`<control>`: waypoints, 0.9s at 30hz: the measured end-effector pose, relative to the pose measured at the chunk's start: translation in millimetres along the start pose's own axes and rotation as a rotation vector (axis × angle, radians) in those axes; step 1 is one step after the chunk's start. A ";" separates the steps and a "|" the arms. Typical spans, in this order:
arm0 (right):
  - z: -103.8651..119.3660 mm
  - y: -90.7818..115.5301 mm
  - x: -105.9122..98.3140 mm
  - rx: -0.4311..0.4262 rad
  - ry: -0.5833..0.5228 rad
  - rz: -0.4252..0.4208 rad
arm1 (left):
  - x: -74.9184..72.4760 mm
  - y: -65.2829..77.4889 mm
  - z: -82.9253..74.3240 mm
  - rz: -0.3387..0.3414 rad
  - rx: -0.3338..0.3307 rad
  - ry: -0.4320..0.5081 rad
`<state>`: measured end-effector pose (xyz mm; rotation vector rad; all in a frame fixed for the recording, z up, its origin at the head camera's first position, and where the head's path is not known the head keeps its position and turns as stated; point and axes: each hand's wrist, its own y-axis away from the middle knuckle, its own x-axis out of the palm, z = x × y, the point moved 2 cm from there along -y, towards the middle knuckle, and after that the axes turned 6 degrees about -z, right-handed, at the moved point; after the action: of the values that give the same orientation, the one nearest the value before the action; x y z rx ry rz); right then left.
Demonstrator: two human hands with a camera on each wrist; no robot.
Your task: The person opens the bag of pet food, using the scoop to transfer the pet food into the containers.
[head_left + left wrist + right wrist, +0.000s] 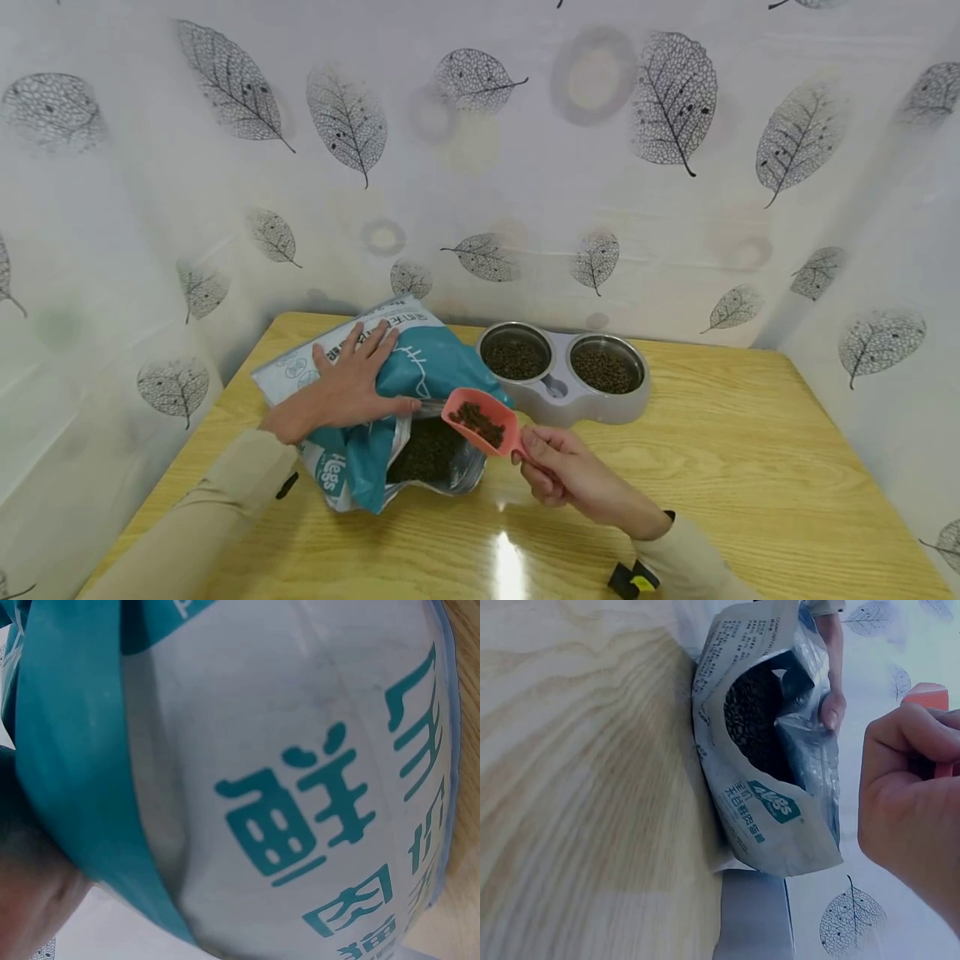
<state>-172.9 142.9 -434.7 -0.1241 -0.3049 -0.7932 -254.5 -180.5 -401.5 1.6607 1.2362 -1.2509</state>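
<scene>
A teal and white bag of pet food (442, 358) lies on its side on the table, its mouth facing the person and brown kibble (427, 454) showing inside. The left hand (352, 383) rests spread on top of the bag, thumb near the opening's upper edge. By its handle, the right hand (566, 471) grips a pink scoop (512, 425) holding some kibble, raised just right of the bag's mouth. In the right wrist view, the right hand (911, 772) hides most of the scoop (928, 696), and the open bag (735, 802) shows kibble within.
Behind and to the right stands a grey double feeder (558, 400) with two steel bowls, the left bowl (516, 351) and the right bowl (607, 364), both containing kibble. The wooden table (720, 467) meets leaf-patterned curtains (525, 167) at the back and sides.
</scene>
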 end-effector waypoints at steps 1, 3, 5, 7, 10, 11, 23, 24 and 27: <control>1.6 0.3 -0.9 -0.016 -0.006 0.008 | 0.3 -0.1 0.3 0.001 -0.002 0.000; 3.4 1.1 -3.5 -0.034 -0.005 0.004 | 0.9 -0.4 0.7 0.001 -0.003 -0.002; 5.8 2.8 -7.2 -0.029 0.025 -0.022 | 1.3 -0.5 0.9 0.002 -0.003 -0.002; 8.7 4.9 -12.9 -0.025 0.069 -0.068 | 1.6 -0.4 1.1 0.003 -0.003 -0.002; 15.2 8.3 -24.8 -0.025 0.169 -0.158 | 1.9 -0.1 1.6 0.004 -0.005 -0.002; 17.7 9.4 -29.5 -0.034 0.201 -0.189 | 1.9 0.0 1.7 0.004 -0.005 -0.003; 41.6 32.9 -98.1 0.051 0.439 -0.677 | 0.4 0.5 2.7 0.003 0.003 -0.002; 42.7 34.9 -103.5 0.068 0.452 -0.715 | 0.6 0.4 2.7 0.003 0.004 0.000; 44.7 40.5 -119.3 0.101 0.531 -0.814 | 1.1 -0.5 2.3 0.002 0.005 -0.006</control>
<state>-232.6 262.3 -429.7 0.3281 0.1322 -1.5709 -255.6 -182.1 -403.2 1.6606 1.2288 -1.2579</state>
